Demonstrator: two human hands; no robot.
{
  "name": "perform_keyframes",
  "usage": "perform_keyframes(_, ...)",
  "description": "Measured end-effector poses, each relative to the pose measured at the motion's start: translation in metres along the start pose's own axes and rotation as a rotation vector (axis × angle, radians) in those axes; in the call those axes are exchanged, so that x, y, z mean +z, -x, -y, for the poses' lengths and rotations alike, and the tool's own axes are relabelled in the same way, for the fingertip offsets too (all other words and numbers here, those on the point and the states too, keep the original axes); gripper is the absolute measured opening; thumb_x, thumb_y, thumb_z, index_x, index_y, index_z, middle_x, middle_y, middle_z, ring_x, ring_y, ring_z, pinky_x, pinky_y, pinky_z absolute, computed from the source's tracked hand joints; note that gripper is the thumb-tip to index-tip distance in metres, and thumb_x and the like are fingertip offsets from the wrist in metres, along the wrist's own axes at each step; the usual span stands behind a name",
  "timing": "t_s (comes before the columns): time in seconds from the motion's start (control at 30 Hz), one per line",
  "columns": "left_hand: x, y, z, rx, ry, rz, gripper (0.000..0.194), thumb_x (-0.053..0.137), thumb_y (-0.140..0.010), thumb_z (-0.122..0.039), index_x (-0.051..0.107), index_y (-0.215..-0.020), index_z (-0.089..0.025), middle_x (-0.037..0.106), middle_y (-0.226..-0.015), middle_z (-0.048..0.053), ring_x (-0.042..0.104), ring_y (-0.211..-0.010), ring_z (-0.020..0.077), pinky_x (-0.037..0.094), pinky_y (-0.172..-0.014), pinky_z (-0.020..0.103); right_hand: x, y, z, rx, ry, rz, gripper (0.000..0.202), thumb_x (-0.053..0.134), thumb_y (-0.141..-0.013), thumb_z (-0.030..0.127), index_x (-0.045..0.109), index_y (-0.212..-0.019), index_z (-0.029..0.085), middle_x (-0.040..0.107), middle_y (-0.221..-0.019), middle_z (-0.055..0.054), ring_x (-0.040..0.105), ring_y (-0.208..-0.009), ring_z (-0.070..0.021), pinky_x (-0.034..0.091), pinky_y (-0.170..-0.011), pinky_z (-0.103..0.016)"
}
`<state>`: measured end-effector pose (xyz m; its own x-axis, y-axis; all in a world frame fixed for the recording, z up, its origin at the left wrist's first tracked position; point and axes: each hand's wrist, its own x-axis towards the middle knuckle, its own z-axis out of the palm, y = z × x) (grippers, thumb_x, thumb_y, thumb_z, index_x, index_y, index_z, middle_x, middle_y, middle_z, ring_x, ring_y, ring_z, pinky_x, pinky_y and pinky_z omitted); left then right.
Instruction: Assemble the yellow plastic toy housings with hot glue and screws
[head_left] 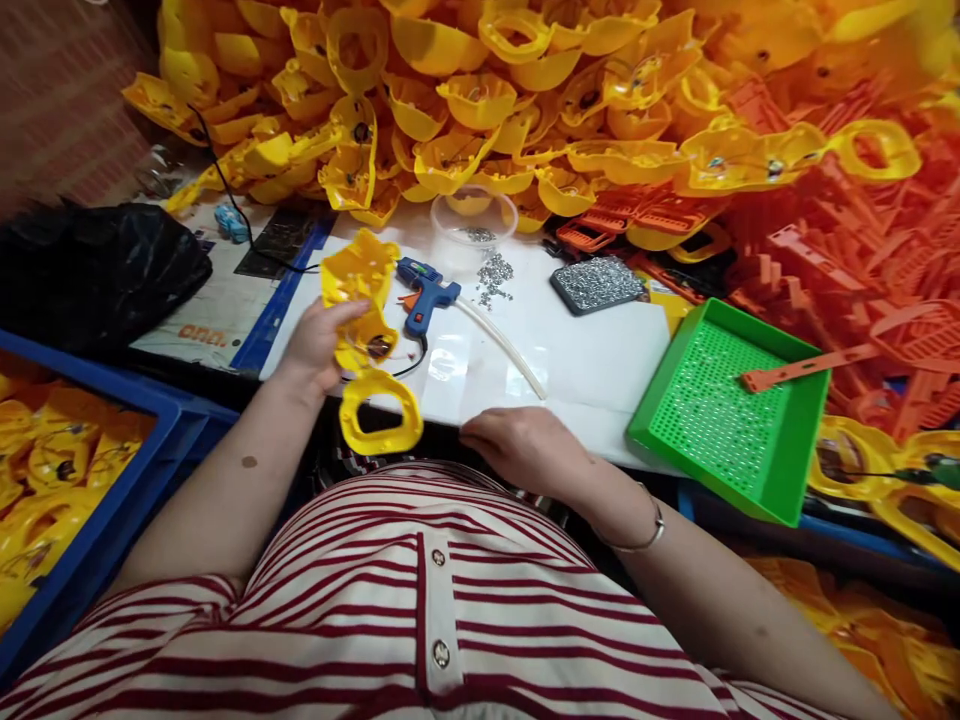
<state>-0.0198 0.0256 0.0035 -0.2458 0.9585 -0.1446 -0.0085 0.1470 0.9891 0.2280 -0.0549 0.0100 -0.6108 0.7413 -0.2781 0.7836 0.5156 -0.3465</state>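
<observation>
My left hand (319, 345) is closed around a yellow plastic housing (358, 270), a hollow half-shell with a ring-shaped end hanging down. Thin wires show inside it. Close to the table's front edge, my right hand (529, 447) is curled with its fingers pressed together. What it holds, if anything, is hidden. Just right of the housing lies a blue glue gun (426, 295) with a long translucent glue stick (506, 350) out of its back. Beyond it, small metal screws (493, 278) are scattered beside a clear round tub (474, 225).
Yellow shells (465, 110) are heaped along the back, orange plastic strips (862, 270) at the right. A green perforated basket (675, 385) stands at the right edge near a dark glittery box (598, 284). A blue crate (161, 400) and black bag (97, 275) are at left.
</observation>
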Motion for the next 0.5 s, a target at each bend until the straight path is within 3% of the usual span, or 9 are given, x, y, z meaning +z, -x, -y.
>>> perform_keyframes(0.1,0.047,0.02,0.0,-0.06,0.17,0.206,0.035,0.071,-0.062,-0.027,0.066,-0.096,-0.018,0.074,-0.089,0.003,0.071,-0.099,0.0278,0.06,-0.086,0.041,-0.007,0.003,-0.016,0.251,-0.049,-0.218,0.024,0.05,-0.093,0.028,0.073,-0.095,0.021,0.076,-0.096,-0.008,0.069,-0.079,-0.0188,0.047,-0.067,-0.027)
perform_keyframes(0.17,0.072,0.029,0.005,-0.111,0.276,0.278,0.036,0.069,-0.058,-0.023,0.066,-0.094,-0.018,0.074,-0.089,0.003,0.071,-0.1,0.027,0.058,-0.091,0.041,-0.008,0.002,-0.03,0.419,-0.036,-0.309,0.026,0.051,-0.093,0.029,0.072,-0.104,0.02,0.075,-0.102,-0.01,0.068,-0.081,-0.021,0.049,-0.071,-0.031)
perform_keyframes(0.3,0.099,0.04,0.019,-0.24,0.334,0.351,0.03,0.069,-0.062,-0.021,0.066,-0.091,-0.017,0.076,-0.097,0.006,0.07,-0.105,0.0277,0.057,-0.093,0.041,-0.006,0.002,-0.055,0.614,-0.097,-0.412,0.031,0.054,-0.09,0.032,0.069,-0.114,0.018,0.073,-0.106,-0.012,0.066,-0.081,-0.0238,0.051,-0.076,-0.038)
perform_keyframes(0.4,0.103,0.045,0.028,-0.357,0.231,0.373,0.031,0.071,-0.071,-0.021,0.064,-0.101,-0.017,0.075,-0.105,0.008,0.071,-0.1,0.0271,0.058,-0.089,0.042,0.0,0.005,-0.064,0.57,-0.38,-0.595,0.032,0.054,-0.091,0.036,0.069,-0.112,0.016,0.073,-0.095,-0.01,0.064,-0.076,-0.0193,0.052,-0.074,-0.036)
perform_keyframes(0.5,0.101,0.047,0.032,-0.375,0.134,0.353,0.03,0.071,-0.078,-0.024,0.062,-0.105,-0.017,0.073,-0.109,0.009,0.07,-0.101,0.0251,0.058,-0.089,0.04,0.012,0.008,-0.063,0.34,-0.648,-0.589,0.037,0.057,-0.089,0.044,0.068,-0.11,0.016,0.072,-0.088,-0.007,0.063,-0.073,-0.0155,0.052,-0.069,-0.031)
